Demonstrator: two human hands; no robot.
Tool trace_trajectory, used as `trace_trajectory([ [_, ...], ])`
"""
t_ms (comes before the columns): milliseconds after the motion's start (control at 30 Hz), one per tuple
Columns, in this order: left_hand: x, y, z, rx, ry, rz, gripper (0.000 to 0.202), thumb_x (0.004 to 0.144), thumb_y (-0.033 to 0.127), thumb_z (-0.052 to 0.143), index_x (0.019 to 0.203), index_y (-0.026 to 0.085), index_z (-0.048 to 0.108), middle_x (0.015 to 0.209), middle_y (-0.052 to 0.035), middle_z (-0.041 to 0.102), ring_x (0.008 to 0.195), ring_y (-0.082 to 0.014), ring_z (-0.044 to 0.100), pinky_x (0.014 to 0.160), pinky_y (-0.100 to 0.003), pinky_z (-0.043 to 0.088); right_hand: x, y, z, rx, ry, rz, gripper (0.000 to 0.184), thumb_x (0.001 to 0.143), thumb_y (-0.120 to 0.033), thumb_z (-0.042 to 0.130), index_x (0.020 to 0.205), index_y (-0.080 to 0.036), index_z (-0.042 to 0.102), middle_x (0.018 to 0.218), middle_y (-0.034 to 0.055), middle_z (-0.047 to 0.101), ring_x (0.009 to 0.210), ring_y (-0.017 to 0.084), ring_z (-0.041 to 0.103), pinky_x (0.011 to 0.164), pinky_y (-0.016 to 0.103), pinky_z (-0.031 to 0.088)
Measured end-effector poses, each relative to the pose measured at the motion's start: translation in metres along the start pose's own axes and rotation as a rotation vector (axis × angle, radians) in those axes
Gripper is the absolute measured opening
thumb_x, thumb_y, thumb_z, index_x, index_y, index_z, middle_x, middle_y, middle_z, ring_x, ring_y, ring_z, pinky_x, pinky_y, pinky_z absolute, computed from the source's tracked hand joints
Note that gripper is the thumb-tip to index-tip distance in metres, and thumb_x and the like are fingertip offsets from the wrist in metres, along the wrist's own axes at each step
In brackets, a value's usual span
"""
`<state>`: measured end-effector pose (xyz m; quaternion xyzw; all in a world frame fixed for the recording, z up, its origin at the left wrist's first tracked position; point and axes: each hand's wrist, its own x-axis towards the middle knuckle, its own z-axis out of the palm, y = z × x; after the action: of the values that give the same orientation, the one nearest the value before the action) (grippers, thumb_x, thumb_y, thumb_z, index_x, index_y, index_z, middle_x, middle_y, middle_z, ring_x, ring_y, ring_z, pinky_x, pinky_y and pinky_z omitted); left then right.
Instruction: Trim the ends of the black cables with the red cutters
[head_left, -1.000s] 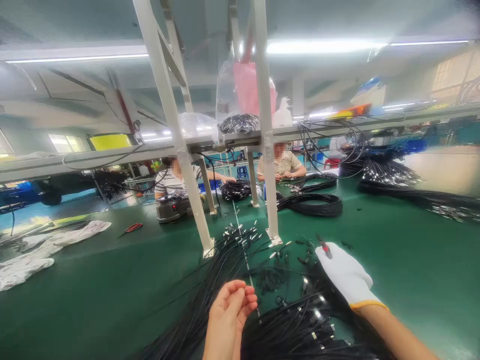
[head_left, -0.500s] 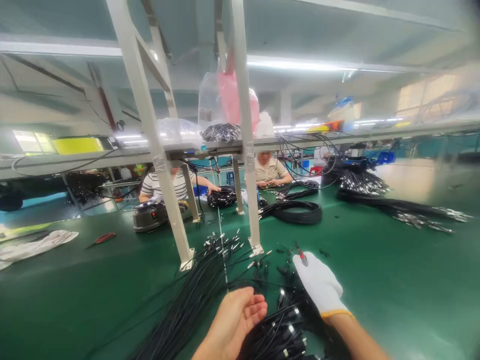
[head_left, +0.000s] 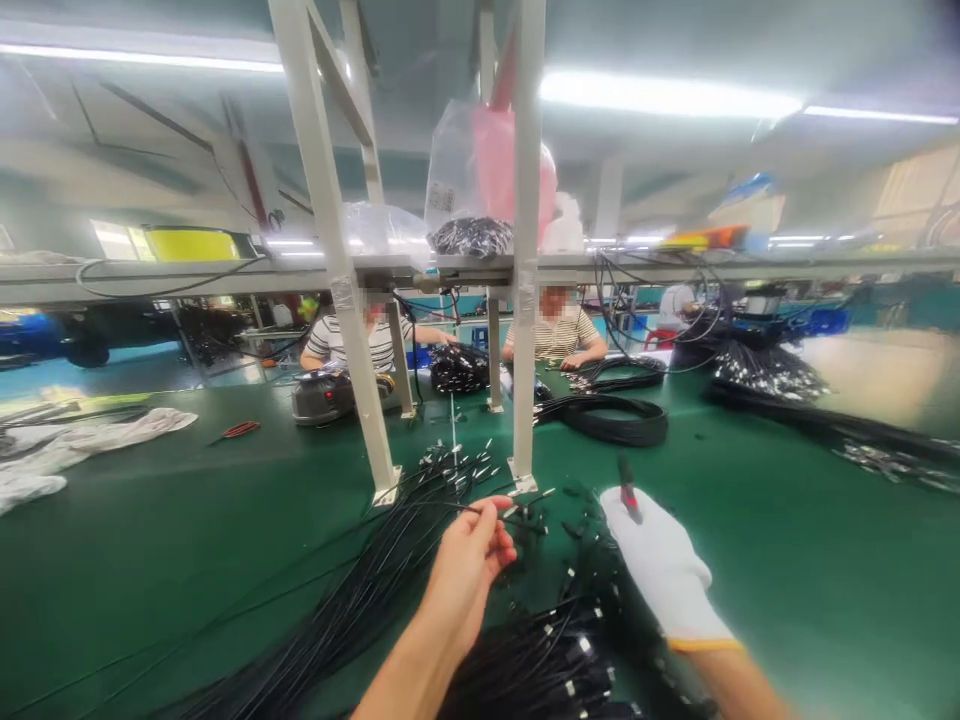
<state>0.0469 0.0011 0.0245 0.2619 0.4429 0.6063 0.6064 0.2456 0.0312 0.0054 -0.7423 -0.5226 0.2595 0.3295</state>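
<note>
My bare left hand [head_left: 474, 555] pinches a black cable [head_left: 442, 505] between thumb and fingertips, above the front of the table. My right hand [head_left: 664, 565], in a white glove with a yellow cuff, is closed round a small black-and-red tool [head_left: 628, 492] that points away from me; its exact kind cannot be made out. Left of and beneath my left hand runs a long bundle of black cables [head_left: 360, 610] with silver tips at the far end. Nearer me lies a pile of black cables with metal plugs [head_left: 555, 650]. Small black pieces [head_left: 576, 525] are scattered between my hands.
Shelf posts [head_left: 525, 400] stand on the green table [head_left: 247, 520]. Beyond them lie a coiled cable bundle [head_left: 619, 418] and a dark machine [head_left: 321, 398]. Red-handled scissors [head_left: 241, 430] and white cloth [head_left: 127, 440] are at left. Two people in striped shirts [head_left: 570, 335] sit opposite.
My left hand has moved forward and closed on a cable, where before its fingers were loosely curled. The gloved hand keeps its tool. The whole view has shifted a little.
</note>
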Motion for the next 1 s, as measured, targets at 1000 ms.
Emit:
trace_trajectory([
  [1000,-0.047,-0.008,-0.073,-0.012,0.209,0.281,0.049,0.05,0.054,0.089,0.07,0.014,0.071,0.061,-0.0019,0.069,0.056,-0.0169,0.068,0.056,-0.027,0.059,-0.065,0.011,0.079,-0.534,0.515,-0.998,0.043,0.084,-0.034,0.052,0.125,-0.019,0.052,0.108,0.0132,0.066,0.098,0.03,0.061,0.071,0.038,0.052],
])
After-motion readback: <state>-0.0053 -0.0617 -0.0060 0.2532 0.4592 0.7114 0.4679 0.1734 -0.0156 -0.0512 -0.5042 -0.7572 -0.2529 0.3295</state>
